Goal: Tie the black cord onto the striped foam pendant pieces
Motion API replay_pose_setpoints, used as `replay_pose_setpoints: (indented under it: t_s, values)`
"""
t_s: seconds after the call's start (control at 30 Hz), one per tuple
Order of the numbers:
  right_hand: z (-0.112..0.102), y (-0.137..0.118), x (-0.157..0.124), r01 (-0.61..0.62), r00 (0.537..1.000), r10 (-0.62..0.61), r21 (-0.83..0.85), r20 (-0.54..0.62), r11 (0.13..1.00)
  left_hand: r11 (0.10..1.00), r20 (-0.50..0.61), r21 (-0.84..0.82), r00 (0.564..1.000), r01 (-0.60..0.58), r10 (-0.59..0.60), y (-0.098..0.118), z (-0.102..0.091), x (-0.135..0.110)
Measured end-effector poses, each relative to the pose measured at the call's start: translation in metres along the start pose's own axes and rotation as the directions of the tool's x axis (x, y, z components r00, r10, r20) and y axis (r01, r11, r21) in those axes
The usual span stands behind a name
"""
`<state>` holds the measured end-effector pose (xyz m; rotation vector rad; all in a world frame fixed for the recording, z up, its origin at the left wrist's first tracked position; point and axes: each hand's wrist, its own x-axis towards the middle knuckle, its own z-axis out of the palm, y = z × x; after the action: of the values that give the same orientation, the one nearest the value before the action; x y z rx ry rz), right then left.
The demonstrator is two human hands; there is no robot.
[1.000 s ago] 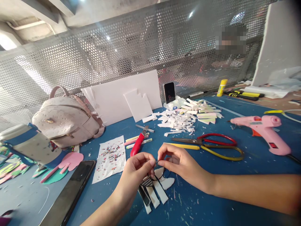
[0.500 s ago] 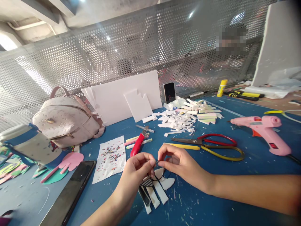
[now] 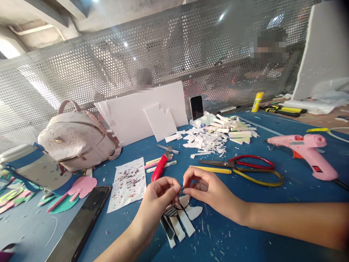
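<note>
My left hand (image 3: 160,196) is closed in a pinch, thumb against fingertips. Facing it, my right hand (image 3: 205,185) pinches too, its fingertips almost meeting those of the left. Something tiny and dark shows at the fingertips, too small to name. Just beneath lie white foam strips (image 3: 186,222) and a black strip (image 3: 167,227), with a black-and-white striped piece (image 3: 171,210) partly hidden by my left hand. A thin black strand crosses these pieces. Beyond my left hand rests a red-handled cutter (image 3: 160,167); long-bladed scissors (image 3: 236,164) lie beyond my right hand.
A pink glue gun (image 3: 305,149) lies at right. White foam scraps (image 3: 209,136) are heaped before a standing phone (image 3: 196,107). Speckled paper (image 3: 128,183), a dark tablet-like slab (image 3: 81,222), a tumbler (image 3: 35,167) and a backpack (image 3: 79,134) occupy the left. White boards (image 3: 122,112) lean behind.
</note>
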<state>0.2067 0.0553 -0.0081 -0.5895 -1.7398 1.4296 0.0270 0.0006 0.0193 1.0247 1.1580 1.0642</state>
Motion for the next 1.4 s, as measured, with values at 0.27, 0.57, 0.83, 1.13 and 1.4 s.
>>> replay_pose_setpoints:
  t_s: [0.27,0.57,0.83,1.13,1.4]
  values:
    - [-0.0009,-0.0007,0.0002,-0.002,1.0,0.002,-0.004,0.004,1.0,1.0,0.004,-0.007,1.0,-0.003,0.003,0.0004,0.0001,-0.0002]
    - [-0.0011,0.0008,-0.0011,0.002,1.0,-0.002,-0.002,0.007,1.0,1.0,0.008,0.002,1.0,-0.005,0.005,-0.0006,-0.0008,0.0004]
    - [-0.001,-0.0005,0.0005,-0.007,1.0,0.006,0.002,0.014,1.0,1.0,-0.007,-0.01,1.0,0.002,-0.002,0.0005,0.0003,-0.0001]
    - [-0.0005,-0.0008,0.0005,0.018,1.0,-0.018,0.013,0.011,1.0,1.0,0.009,-0.015,1.0,-0.011,0.011,-0.001,-0.0006,0.0011]
    - [-0.0004,-0.0012,0.0003,0.018,1.0,-0.019,0.013,0.015,1.0,1.0,0.011,0.003,1.0,0.0,0.0,0.0006,-0.0005,0.0004]
